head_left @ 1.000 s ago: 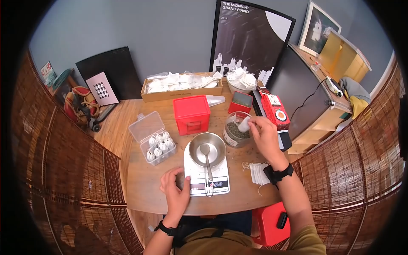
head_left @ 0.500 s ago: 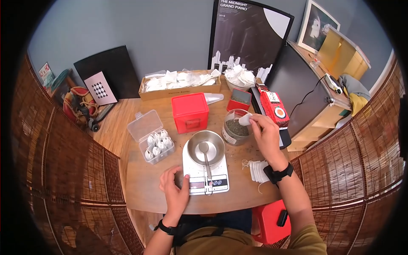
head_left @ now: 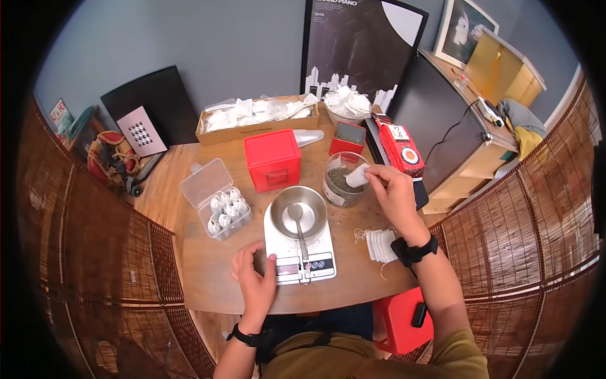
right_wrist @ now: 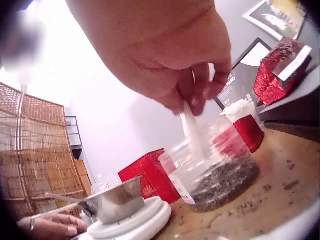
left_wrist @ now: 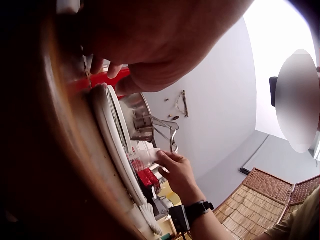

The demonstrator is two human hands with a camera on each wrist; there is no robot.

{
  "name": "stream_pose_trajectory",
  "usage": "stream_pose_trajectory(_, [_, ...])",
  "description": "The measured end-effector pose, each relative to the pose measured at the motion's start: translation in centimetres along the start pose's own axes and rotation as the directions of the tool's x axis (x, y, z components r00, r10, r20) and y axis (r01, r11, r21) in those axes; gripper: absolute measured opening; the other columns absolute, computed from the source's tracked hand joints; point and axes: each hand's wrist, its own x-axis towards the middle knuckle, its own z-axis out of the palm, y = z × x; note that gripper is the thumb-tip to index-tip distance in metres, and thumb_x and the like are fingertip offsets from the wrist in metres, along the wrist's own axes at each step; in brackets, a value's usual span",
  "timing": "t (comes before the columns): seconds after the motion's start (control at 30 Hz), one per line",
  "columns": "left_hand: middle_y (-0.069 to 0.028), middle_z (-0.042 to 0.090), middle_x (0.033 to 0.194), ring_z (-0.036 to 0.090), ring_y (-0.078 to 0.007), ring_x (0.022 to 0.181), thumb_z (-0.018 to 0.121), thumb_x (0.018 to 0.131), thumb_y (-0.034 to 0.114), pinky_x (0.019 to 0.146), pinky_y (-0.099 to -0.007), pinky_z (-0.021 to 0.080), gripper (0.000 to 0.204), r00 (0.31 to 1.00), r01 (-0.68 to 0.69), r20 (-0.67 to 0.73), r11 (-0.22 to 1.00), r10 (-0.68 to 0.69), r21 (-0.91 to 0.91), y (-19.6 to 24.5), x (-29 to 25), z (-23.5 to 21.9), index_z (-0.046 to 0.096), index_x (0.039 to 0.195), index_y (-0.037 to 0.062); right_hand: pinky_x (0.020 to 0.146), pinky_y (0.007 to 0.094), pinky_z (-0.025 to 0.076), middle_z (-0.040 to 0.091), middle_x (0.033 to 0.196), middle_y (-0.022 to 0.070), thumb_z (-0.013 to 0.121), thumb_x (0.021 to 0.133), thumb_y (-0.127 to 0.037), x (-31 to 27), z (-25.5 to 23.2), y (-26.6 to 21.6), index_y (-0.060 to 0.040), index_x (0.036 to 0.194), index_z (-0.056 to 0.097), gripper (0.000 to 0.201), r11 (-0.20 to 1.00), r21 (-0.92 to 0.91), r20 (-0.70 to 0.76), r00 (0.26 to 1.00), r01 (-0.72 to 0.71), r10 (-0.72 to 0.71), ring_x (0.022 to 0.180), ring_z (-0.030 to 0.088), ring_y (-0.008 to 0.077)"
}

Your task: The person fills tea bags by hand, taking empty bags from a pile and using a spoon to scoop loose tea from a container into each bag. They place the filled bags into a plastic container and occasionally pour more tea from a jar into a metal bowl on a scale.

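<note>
My right hand (head_left: 394,189) pinches a small white scoop (head_left: 357,176) between thumb and fingertips. The scoop reaches down inside a clear plastic jar (right_wrist: 175,172) of dark, loose dried leaves (right_wrist: 227,180); its lower end is blurred behind the jar wall. My left hand (head_left: 255,275) rests at the left edge of a white kitchen scale (head_left: 319,252), thumb touching its front corner and fingers loosely bent. On the scale stands a steel pot (head_left: 314,220) with a long handle toward me. A metal spoon (head_left: 297,215) lies in the pot, its handle over the rim.
Left of the scale, an open clear box (head_left: 224,230) holds several filled white pouches. Flat white drawstring bags (head_left: 381,245) lie by my right wrist. Behind stand a red lidded box (head_left: 273,155), a small red tin (head_left: 347,144), a red packet (head_left: 404,148) and a cardboard tray (head_left: 252,131).
The scoop has shifted and tilted a little within the jar, still pinched by my right hand. My left hand stays at the scale. The head view has turned slightly, moving the scene left and up.
</note>
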Motion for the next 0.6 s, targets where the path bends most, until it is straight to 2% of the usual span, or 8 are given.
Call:
stream_pose_trajectory(0.03, [-0.0096, 0.068, 0.133, 0.053, -0.0320, 0.134, 0.076, 0.097, 0.014, 0.118, -0.0448, 0.029, 0.031, 1.000, -0.003, 0.007, 1.000, 0.003, -0.005, 0.0, 0.1, 0.1, 0.067, 0.126, 0.0084, 0.081, 0.0430, 0.059, 0.080, 0.108, 0.0188, 0.077, 0.096, -0.004, -0.2, -0.5, 0.0, 0.0014, 0.107, 0.078, 0.012, 1.000, -0.007, -0.004, 1.000, -0.005, 0.005, 0.090, 0.075, 0.0388])
stream_pose_trajectory(0.13, [-0.0095, 0.069, 0.133, 0.054, -0.0319, 0.133, 0.076, 0.098, 0.014, 0.117, -0.0448, 0.030, 0.031, 1.000, 0.003, 0.014, 1.000, -0.002, -0.011, -0.1, 0.1, -0.2, 0.067, 0.127, 0.0083, 0.081, 0.0351, 0.060, 0.081, 0.105, 0.0140, 0.076, 0.097, 0.000, -1.2, -2.1, -1.1, 0.0010, 0.106, 0.077, 0.009, 1.000, 0.024, -0.188, 0.982, -0.017, 0.021, 0.089, 0.077, 0.0266])
stream_pose_trajectory(0.17, [-0.0095, 0.069, 0.133, 0.054, -0.0319, 0.133, 0.076, 0.098, 0.014, 0.117, -0.0449, 0.030, 0.031, 1.000, 0.013, 0.018, 1.000, -0.013, -0.023, 0.0, 0.2, -0.3, 0.067, 0.127, 0.0082, 0.082, 0.0324, 0.060, 0.079, 0.104, 0.0123, 0.076, 0.098, 0.002, -2.0, -3.1, -0.8, 0.0014, 0.108, 0.075, 0.010, 0.999, 0.012, -0.175, 0.984, -0.035, 0.037, 0.093, 0.077, 0.0220])
stream_pose_trajectory(0.27, [-0.0096, 0.069, 0.133, 0.054, -0.0318, 0.133, 0.076, 0.099, 0.015, 0.118, -0.0452, 0.031, 0.031, 1.000, 0.018, 0.026, 1.000, -0.017, -0.025, -0.1, 0.2, -0.2, 0.067, 0.127, 0.0079, 0.082, 0.0324, 0.059, 0.078, 0.104, 0.0122, 0.076, 0.097, 0.003, -5.1, -5.2, -0.8, 0.0020, 0.110, 0.071, 0.014, 0.986, 0.141, -0.241, 0.963, -0.087, 0.120, 0.093, 0.077, 0.0215])
stream_pose_trajectory(0.33, [-0.0097, 0.069, 0.133, 0.055, -0.0318, 0.133, 0.076, 0.099, 0.015, 0.118, -0.0453, 0.031, 0.031, 1.000, 0.013, 0.028, 1.000, -0.013, -0.015, -0.2, 0.3, -0.1, 0.067, 0.127, 0.0078, 0.082, 0.0348, 0.059, 0.076, 0.105, 0.0137, 0.075, 0.095, 0.006, -8.0, -6.8, -0.5, 0.0021, 0.112, 0.069, 0.019, 0.993, 0.056, -0.213, 0.970, -0.106, 0.116, 0.091, 0.076, 0.0259])
stream_pose_trajectory(0.4, [-0.0104, 0.069, 0.133, 0.055, -0.0319, 0.132, 0.077, 0.098, 0.014, 0.118, -0.0453, 0.034, 0.031, 1.000, 0.017, 0.015, 1.000, -0.017, -0.012, -0.1, 0.3, -0.1, 0.068, 0.127, 0.0067, 0.080, 0.0393, 0.060, 0.075, 0.105, 0.0152, 0.073, 0.090, 0.010, -10.8, -7.7, -0.6, 0.0012, 0.108, 0.070, 0.021, 0.947, -0.317, -0.083, 0.993, 0.049, -0.079, 0.090, 0.074, 0.0332])
stream_pose_trajectory(0.5, [-0.0112, 0.070, 0.132, 0.056, -0.0325, 0.131, 0.078, 0.097, 0.012, 0.116, -0.0442, 0.038, 0.032, 0.998, 0.053, 0.023, 0.996, -0.051, -0.076, -0.3, 0.5, -0.4, 0.069, 0.127, 0.0052, 0.085, 0.0452, 0.058, 0.075, 0.112, 0.0151, 0.072, 0.086, 0.006, -15.2, -6.6, 0.9, -0.0006, 0.101, 0.071, 0.017, 0.939, -0.330, 0.173, 0.984, 0.100, -0.044, 0.099, 0.071, 0.0369])
stream_pose_trajectory(0.6, [-0.0122, 0.069, 0.131, 0.057, -0.0318, 0.129, 0.078, 0.097, 0.010, 0.113, -0.0427, 0.042, 0.033, 0.996, 0.088, 0.020, 0.989, -0.087, -0.119, -0.7, 0.5, -0.7, 0.070, 0.128, 0.0043, 0.089, 0.0455, 0.057, 0.076, 0.117, 0.0143, 0.073, 0.087, 0.003, -17.0, -5.4, 0.6, -0.0008, 0.100, 0.071, 0.014, 0.953, -0.297, 0.239, 0.971, 0.057, 0.016, 0.104, 0.071, 0.0355])
